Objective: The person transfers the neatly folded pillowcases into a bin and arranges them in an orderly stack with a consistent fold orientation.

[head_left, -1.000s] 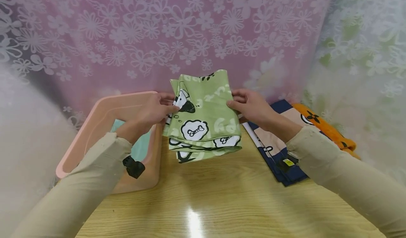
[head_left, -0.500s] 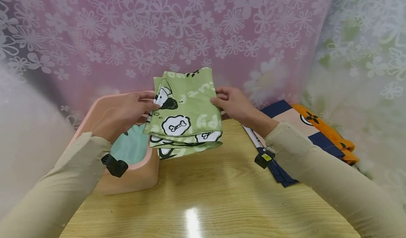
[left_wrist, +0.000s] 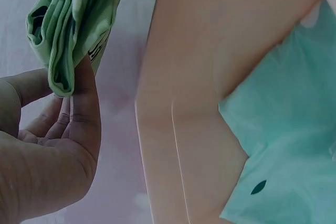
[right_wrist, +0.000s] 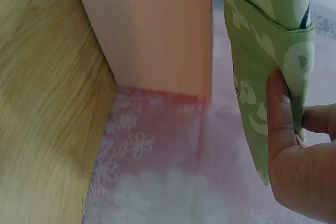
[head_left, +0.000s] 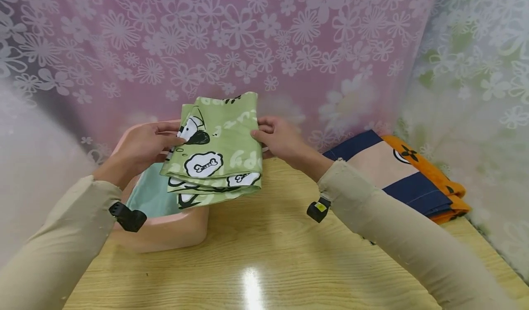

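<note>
A folded green cloth (head_left: 223, 140) with cartoon dog and bone prints hangs between my two hands, its layers drooping at the lower edge. On its left side my left hand (head_left: 142, 147) pinches the folds between thumb and fingers. My right hand (head_left: 283, 140) pinches the opposite edge, thumb on the near face. The cloth overlaps the right part of a pink plastic basin (head_left: 177, 232) in the head view. Inside the basin lies a mint-green cloth (left_wrist: 289, 124) with a small dark leaf print, partly hidden by my left arm.
At the right of the wooden table (head_left: 281, 255) lies a folded navy and beige cloth (head_left: 372, 163), partly behind my right forearm. An orange cloth (head_left: 430, 167) with dark flower shapes lies beside it. A pink floral curtain (head_left: 248, 39) hangs behind the table.
Both hands have carried the green cloth leftward, from above the middle of the table to over the basin's right side. More of the navy and beige cloth's upper part now shows.
</note>
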### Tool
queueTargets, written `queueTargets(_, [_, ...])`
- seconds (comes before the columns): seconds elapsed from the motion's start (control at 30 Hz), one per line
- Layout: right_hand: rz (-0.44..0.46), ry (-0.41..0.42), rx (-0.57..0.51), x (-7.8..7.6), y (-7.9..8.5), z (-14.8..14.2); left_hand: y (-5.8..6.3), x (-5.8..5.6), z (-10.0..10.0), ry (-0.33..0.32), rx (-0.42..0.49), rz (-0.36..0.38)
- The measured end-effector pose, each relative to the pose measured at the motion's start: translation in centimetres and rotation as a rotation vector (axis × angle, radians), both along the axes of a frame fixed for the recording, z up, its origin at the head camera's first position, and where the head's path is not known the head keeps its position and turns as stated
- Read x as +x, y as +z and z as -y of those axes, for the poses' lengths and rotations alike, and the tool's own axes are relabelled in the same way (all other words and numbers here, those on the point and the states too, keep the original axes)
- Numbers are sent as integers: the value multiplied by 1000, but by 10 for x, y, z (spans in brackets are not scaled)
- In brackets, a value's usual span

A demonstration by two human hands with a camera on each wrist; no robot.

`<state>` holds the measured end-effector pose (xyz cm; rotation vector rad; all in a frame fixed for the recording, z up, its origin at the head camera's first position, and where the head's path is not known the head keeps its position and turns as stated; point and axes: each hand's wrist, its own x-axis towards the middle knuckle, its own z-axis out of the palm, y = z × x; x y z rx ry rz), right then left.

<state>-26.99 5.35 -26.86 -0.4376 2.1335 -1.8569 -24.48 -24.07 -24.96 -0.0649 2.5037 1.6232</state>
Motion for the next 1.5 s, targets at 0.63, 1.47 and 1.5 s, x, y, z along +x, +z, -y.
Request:
queueTargets(0.63, [105, 12, -91, -2, -24, 63, -10, 5, 69, -118, -64, 79])
queueTargets(1.47, [88, -16, -89, 5, -27, 121, -6, -4, 115, -108, -146, 226])
queueTargets(1.5, [93, -7, -91, 6, -28, 124, -7, -4, 117, -107, -143, 249])
